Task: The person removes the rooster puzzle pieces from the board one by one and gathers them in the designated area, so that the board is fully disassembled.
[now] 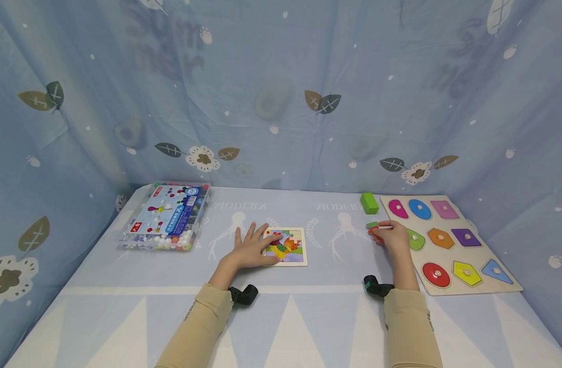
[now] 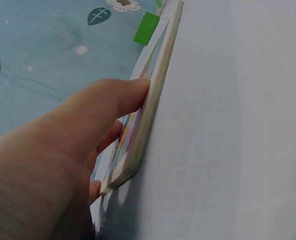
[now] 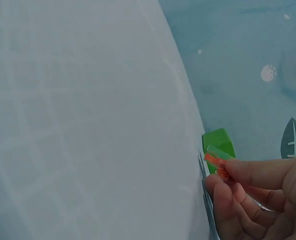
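Note:
A small wooden picture puzzle (image 1: 291,246) lies on the table in front of me, with a colourful animal picture inside a pale frame. My left hand (image 1: 252,250) rests across its left side, fingers spread; in the left wrist view the thumb touches the frame's near edge (image 2: 150,107). Over to the right, my right hand (image 1: 393,238) pinches a small orange-and-green puzzle piece (image 3: 217,160) between thumb and fingertips, partly covered by them. Just beyond that hand stands a green block (image 1: 369,203).
On the far left is a clear plastic case (image 1: 166,214) of coloured beads with a printed label. A wooden shape board (image 1: 446,240) with knobbed pieces lies on the right, partly behind the right hand. Patterned blue curtain (image 1: 281,92) hangs behind and along the sides.

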Motion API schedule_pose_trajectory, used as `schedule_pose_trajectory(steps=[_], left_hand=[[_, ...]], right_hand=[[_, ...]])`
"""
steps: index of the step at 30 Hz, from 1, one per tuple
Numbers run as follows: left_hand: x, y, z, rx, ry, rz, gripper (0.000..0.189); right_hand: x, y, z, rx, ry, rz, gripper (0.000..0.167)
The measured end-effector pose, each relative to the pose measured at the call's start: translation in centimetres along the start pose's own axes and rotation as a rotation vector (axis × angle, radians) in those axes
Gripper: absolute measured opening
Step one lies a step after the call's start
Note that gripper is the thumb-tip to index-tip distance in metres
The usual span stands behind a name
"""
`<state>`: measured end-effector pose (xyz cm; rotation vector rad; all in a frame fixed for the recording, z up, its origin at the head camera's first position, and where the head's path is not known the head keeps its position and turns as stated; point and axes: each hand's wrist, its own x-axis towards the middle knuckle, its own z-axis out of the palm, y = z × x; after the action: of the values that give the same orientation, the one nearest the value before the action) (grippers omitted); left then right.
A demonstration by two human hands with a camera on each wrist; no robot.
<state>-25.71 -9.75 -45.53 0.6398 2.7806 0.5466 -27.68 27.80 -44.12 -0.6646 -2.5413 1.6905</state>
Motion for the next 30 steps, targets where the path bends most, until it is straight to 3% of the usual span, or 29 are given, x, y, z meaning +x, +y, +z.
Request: schedule_pose_trajectory(steps=[10,21,30], left_hand=[[0.0,0.1,-0.1,-0.002,0.003,0.002,0.065],[0.1,-0.1,0.2,0.009,-0.001,0.002,0.065],[-0.1,0.1,-0.2,0.006,-0.013,-0.007,0.066]], right_hand=[[-0.2,0.2,-0.1,-0.093,0.073,-0.02,0.031],[0.1,1.0,0.1,-0.326,0.233,-0.12,0.023],[-0.1,1.0,0.2,-0.402,0.245,-0.142,0.022]])
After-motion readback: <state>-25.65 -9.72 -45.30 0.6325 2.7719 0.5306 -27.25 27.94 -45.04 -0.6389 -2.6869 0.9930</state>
